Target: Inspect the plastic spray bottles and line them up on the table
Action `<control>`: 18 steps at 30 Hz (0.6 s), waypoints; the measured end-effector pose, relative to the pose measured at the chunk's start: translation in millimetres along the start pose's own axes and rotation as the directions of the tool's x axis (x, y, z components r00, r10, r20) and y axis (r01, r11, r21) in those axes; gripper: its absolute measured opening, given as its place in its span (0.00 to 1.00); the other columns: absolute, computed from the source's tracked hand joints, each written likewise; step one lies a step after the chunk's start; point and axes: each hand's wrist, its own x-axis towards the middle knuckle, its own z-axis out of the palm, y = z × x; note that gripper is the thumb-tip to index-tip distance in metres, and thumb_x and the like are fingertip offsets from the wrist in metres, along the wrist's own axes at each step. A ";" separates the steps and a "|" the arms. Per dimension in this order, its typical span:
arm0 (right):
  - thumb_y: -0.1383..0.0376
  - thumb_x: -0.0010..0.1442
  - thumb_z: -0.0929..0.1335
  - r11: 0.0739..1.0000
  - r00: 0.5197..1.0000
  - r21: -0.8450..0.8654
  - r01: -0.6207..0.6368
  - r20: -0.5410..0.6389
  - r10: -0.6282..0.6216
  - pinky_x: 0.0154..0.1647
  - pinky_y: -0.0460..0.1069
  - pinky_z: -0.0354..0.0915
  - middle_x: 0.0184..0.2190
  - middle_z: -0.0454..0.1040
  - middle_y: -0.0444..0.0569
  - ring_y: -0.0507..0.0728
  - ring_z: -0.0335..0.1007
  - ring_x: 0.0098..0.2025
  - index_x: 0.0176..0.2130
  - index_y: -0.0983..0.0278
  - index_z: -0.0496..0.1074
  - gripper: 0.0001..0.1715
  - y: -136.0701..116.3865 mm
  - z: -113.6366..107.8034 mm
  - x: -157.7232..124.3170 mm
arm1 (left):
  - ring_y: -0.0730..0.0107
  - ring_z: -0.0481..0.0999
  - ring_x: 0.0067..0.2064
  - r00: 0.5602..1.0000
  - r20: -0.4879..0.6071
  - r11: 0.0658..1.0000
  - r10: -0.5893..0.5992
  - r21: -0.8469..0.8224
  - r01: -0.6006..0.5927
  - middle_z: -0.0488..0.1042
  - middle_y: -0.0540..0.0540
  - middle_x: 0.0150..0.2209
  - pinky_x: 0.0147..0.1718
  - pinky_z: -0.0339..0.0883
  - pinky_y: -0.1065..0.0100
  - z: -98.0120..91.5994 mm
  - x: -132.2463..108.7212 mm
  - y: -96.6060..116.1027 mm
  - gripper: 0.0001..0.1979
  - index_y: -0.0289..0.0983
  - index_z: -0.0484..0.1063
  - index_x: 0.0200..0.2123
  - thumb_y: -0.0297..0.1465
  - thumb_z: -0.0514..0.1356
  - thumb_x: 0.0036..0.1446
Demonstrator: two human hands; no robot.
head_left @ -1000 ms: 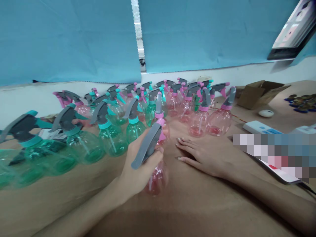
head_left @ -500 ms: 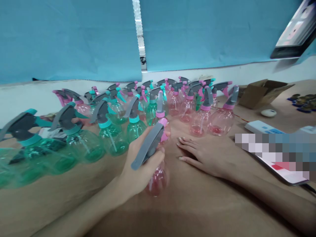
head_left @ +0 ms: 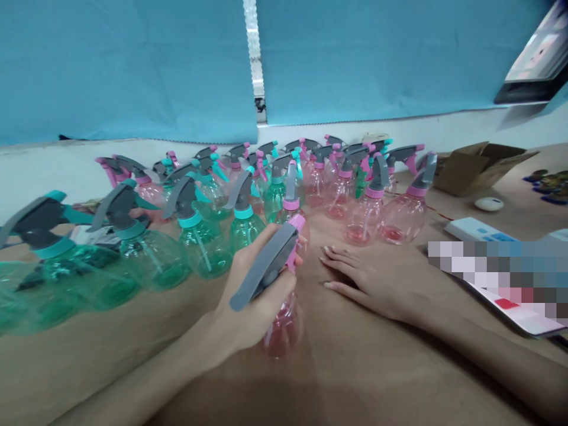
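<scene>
My left hand [head_left: 252, 296] is wrapped round the neck and trigger of a pink spray bottle [head_left: 283, 331] with a grey and pink head, near the middle of the view. Some pink liquid shows in its base. My right hand [head_left: 368, 278] lies palm down on the brown table [head_left: 337, 367], fingers apart, holding nothing. Several green spray bottles [head_left: 206, 254] with grey and teal heads stand in a row to the left. Beyond my right hand are two pink spray bottles [head_left: 402, 222], side by side.
More pink and green bottles crowd the back by the white wall [head_left: 39, 177]. At the right are an open cardboard box [head_left: 461, 171], a white mouse-like object [head_left: 489, 204], a white and blue device [head_left: 479, 229], a partly pixelated flat device [head_left: 528, 316] and dark blue-and-gold items [head_left: 552, 184].
The view has shifted slightly. The bottle in my left hand tilts a little more, its pink nozzle slightly further right. My right hand stays flat on the table.
</scene>
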 end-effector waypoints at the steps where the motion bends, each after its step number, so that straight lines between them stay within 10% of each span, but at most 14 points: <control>1: 0.47 0.64 0.58 1.000 1.000 -0.003 -0.005 0.000 0.005 0.65 0.62 0.46 0.64 0.54 0.52 0.62 0.45 0.66 0.63 0.61 0.56 0.35 -0.2 -0.1 0.0 | 0.69 0.65 0.26 1.000 -0.001 1.000 -0.003 -0.006 0.003 0.66 0.52 0.25 0.25 0.60 0.68 0.0 0.2 -0.2 0.06 0.42 0.61 0.28 0.26 0.52 0.45; 18: 0.47 0.64 0.58 1.000 1.000 -0.024 -0.007 0.010 0.008 0.64 0.62 0.45 0.64 0.54 0.52 0.63 0.46 0.66 0.63 0.60 0.56 0.34 -2.2 -3.1 -0.4 | 0.71 0.63 0.24 0.990 -0.141 0.998 -0.033 0.040 0.039 0.61 0.55 0.24 0.24 0.61 0.70 9.5 -3.4 -9.1 0.07 0.43 0.64 0.33 0.27 0.54 0.49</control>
